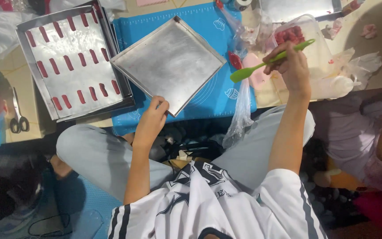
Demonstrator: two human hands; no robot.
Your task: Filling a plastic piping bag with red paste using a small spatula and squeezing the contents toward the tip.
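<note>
On the blue silicone mat (pixel 208 99), centre of the low work surface: one empty square metal tray (pixel 169 62), turned cornerwise, bare inside. Your left hand (pixel 152 119) grips its near corner, fingers curled over the rim, thumb underneath.

Left of it, touching the empty tray's left corner: a stack of metal trays (pixel 74 62), the top one lined with pale paper and carrying short red piped strips (pixel 69 62) in three slanting rows.

Far right: a clear plastic container (pixel 315 48) holding red-pink mixture (pixel 289 34) in its far end. Your right hand (pixel 290 64) is closed in a fist around the handle of a green silicone spatula (pixel 268 62), just in front of that container; the blade points left, above a pink scraper (pixel 255 73).

Between tray and container: a crumpled clear plastic bag (pixel 243 106) hanging over the near edge of the mat.

Far left edge: scissors (pixel 17 117) lying flat on the tan surface.

Far side, top right: another metal tray (pixel 297 9), partly out of view; contents cannot be told.
</note>
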